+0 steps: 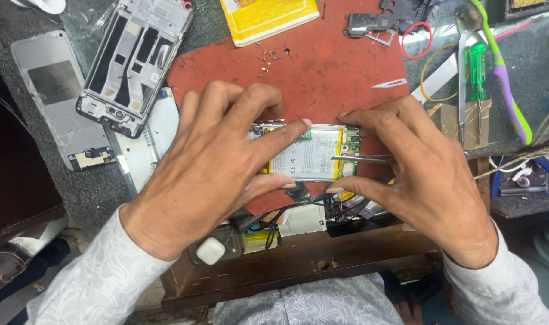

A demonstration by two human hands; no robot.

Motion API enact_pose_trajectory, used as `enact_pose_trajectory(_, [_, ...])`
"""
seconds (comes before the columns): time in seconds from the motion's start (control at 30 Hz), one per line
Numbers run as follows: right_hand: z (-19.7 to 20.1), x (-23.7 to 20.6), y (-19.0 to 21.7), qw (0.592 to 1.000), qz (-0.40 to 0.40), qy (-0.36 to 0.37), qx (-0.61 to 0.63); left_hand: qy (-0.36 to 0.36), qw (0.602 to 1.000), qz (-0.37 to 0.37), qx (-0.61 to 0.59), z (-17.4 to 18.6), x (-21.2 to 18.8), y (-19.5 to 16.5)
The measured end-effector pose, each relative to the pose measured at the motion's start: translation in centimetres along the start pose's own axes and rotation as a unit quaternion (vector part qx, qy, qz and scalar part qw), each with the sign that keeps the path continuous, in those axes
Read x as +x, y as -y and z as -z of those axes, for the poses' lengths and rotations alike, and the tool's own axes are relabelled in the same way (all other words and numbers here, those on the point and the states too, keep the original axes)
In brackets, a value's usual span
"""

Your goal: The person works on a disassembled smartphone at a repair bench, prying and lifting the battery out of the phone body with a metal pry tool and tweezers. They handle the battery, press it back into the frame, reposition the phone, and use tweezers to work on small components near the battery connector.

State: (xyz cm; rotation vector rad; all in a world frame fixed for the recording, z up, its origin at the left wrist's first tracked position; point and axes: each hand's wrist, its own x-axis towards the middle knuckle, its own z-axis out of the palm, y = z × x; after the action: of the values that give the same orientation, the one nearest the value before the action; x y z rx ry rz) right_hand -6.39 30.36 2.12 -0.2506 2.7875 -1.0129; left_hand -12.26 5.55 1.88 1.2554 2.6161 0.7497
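Note:
An opened phone (313,153) with its white battery and green circuit board showing lies on a red mat (322,66). My left hand (217,159) covers the phone's left half, its index fingertip pressing on the top edge of the battery. My right hand (419,174) holds metal tweezers (361,159) whose tips point left onto the board beside the battery. The phone's left end is hidden under my left hand.
A bare phone frame (133,57) and a silver back cover (61,96) lie at left. Tiny screws (268,59) sit on the mat above the phone, a yellow box (268,18) behind them. Screwdrivers (478,78), a toothbrush (506,84) and a red ring (416,40) lie right. Cables (286,216) crowd the front edge.

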Motion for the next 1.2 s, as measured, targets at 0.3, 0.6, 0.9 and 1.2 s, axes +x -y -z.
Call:
enact_pose_trajectory(0.3, [0.0, -0.3, -0.7, 1.0, 0.021, -0.018, -0.004, 0.029, 0.999, -0.037, -0.026, -0.5, 2.0, -0.1])
enact_pose_trajectory(0.6, [0.1, -0.3, -0.5, 1.0, -0.01, 0.005, 0.003, -0.002, 0.999, -0.009, -0.031, -0.5, 0.9, -1.2])
enact_pose_trajectory(0.9, [0.4, -0.2, 0.2, 0.998, 0.049, 0.021, -0.027, -0.022, 0.999, 0.015, -0.019, -0.3, -0.3, -1.2])
enact_pose_trajectory(1.2, [-1.6, -2.5, 0.1, 0.995, -0.063, 0.011, 0.076, -0.04, 0.995, 0.001, -0.09, 2.2, -1.1, -1.2])
